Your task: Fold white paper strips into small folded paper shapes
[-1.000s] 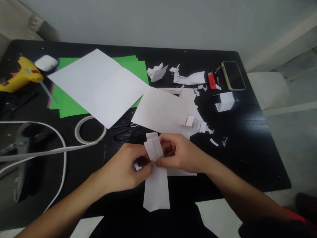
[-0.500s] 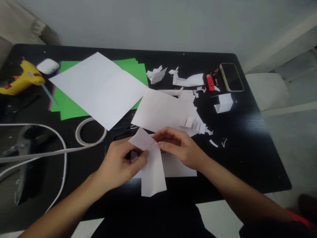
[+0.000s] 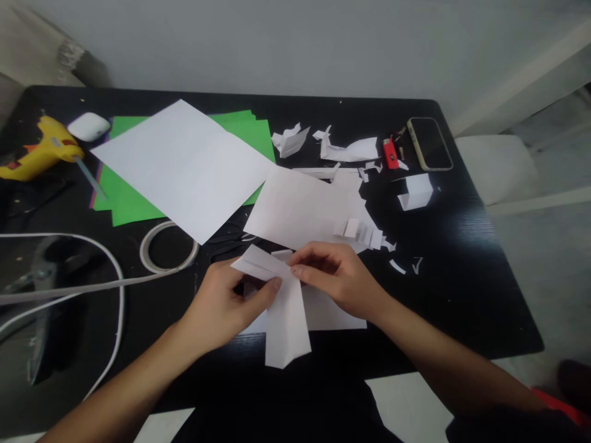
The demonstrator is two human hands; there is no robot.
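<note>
A folded white paper piece (image 3: 287,320) is held upright between my two hands near the table's front edge, its long creased strip hanging down and a flap slanting to the upper left. My left hand (image 3: 233,301) pinches it from the left, thumb on the front face and the other fingers behind. At the upper right of the paper, my right hand (image 3: 337,277) pinches the edge between thumb and forefinger. Beneath the hands lies another white sheet (image 3: 335,311), partly covered. A small pleated paper piece (image 3: 357,231) rests on a sheet beyond my right hand.
Left are a yellow glue gun (image 3: 50,151), a white case (image 3: 89,127), a tape roll (image 3: 146,246) and a white cable (image 3: 122,307). A white sheet (image 3: 184,169) covers green sheets (image 3: 133,206). Paper scraps (image 3: 353,149), a red lighter (image 3: 390,154) and a phone (image 3: 430,144) lie right.
The paper's upper flap has tilted down a little and shows a crease. A small paper edge now shows behind it. Both hands keep nearly the same place.
</note>
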